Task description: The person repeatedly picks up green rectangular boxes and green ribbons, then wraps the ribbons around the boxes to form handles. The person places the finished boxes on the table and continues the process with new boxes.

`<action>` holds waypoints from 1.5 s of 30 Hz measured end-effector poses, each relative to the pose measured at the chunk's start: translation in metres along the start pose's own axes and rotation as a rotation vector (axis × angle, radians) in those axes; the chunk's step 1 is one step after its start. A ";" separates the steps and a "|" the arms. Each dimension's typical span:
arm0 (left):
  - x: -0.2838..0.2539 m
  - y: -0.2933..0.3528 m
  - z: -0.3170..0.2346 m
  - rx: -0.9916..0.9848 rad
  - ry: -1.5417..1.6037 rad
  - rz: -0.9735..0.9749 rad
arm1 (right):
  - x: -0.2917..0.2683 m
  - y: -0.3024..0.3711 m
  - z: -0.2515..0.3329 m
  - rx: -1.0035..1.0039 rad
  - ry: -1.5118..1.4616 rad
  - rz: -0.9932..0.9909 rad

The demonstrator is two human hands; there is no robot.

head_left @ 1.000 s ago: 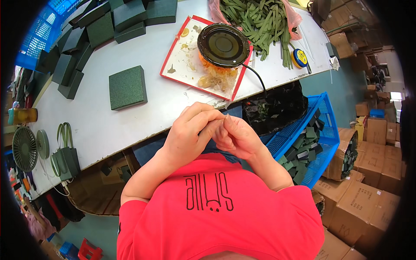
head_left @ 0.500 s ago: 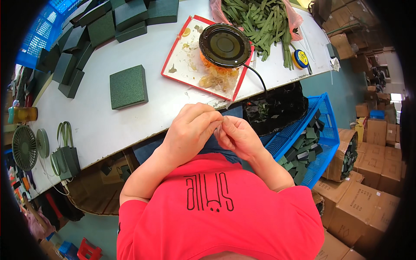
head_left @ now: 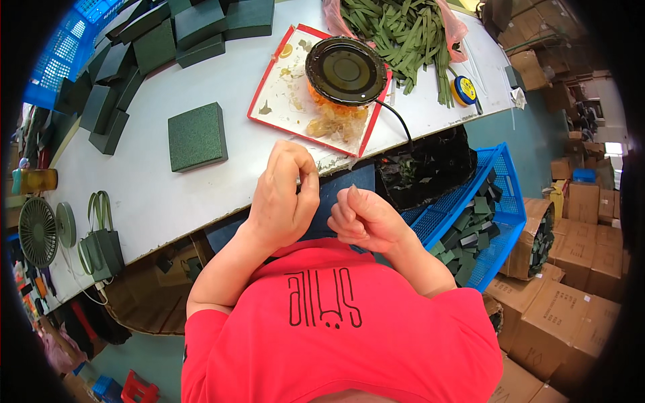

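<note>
My left hand (head_left: 287, 195) is curled in front of the table edge, its fingertips turned inward. My right hand (head_left: 366, 218) is closed beside it, the thumb pressed over the bent fingers. A small gap separates the two hands. Whatever either hand may hold is hidden by its fingers. Closest on the table lies a single dark green speckled box (head_left: 196, 137). Beyond my hands, a round black hot plate (head_left: 346, 70) stands on a white tray with a red rim (head_left: 275, 119), which is smeared with amber-coloured residue.
Dark green boxes (head_left: 154, 47) are piled at the far left. A pink bag (head_left: 455, 30) holds green ribbon strips (head_left: 403, 47). A blue-yellow round tin (head_left: 464, 91) sits nearby. Right of me is a blue crate (head_left: 507, 201) of small green pieces. A fan (head_left: 38, 230) and small green bag (head_left: 102, 252) are left.
My hands were touching at the fingertips and have come apart. The left rose slightly and turned; the right dropped a little and curled tighter.
</note>
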State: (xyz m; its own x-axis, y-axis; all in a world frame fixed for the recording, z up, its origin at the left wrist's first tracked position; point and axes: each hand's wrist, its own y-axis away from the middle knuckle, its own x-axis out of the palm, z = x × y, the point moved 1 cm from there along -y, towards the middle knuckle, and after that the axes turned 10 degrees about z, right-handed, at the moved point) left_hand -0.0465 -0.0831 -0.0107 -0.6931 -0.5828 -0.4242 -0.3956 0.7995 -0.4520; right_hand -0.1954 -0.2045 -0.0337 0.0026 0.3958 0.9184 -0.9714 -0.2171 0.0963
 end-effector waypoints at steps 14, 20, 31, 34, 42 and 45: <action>0.026 0.007 -0.009 0.025 -0.036 0.339 | -0.065 0.038 0.142 -0.634 1.374 -1.063; -0.014 0.020 0.003 -0.149 -0.148 0.217 | -0.103 0.053 0.193 -0.653 1.846 -1.365; -0.118 0.028 0.066 -0.485 -0.700 0.104 | -0.121 0.037 0.222 -0.139 2.078 -1.643; -0.115 0.029 0.054 -0.551 -0.705 0.150 | -0.114 0.037 0.213 -0.337 2.013 -1.520; -0.123 0.031 0.027 -0.537 -0.711 0.306 | -0.072 0.019 0.179 -0.718 2.118 -1.061; -0.120 0.036 0.036 -0.511 -0.672 0.245 | -0.042 0.019 0.162 -0.638 2.117 -0.826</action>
State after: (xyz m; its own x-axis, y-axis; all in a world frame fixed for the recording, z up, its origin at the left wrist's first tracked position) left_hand 0.0441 0.0106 -0.0047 -0.3565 -0.2200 -0.9080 -0.6151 0.7868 0.0508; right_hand -0.1755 -0.3699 -0.0085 0.5289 0.3315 -0.7812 -0.8199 0.4375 -0.3694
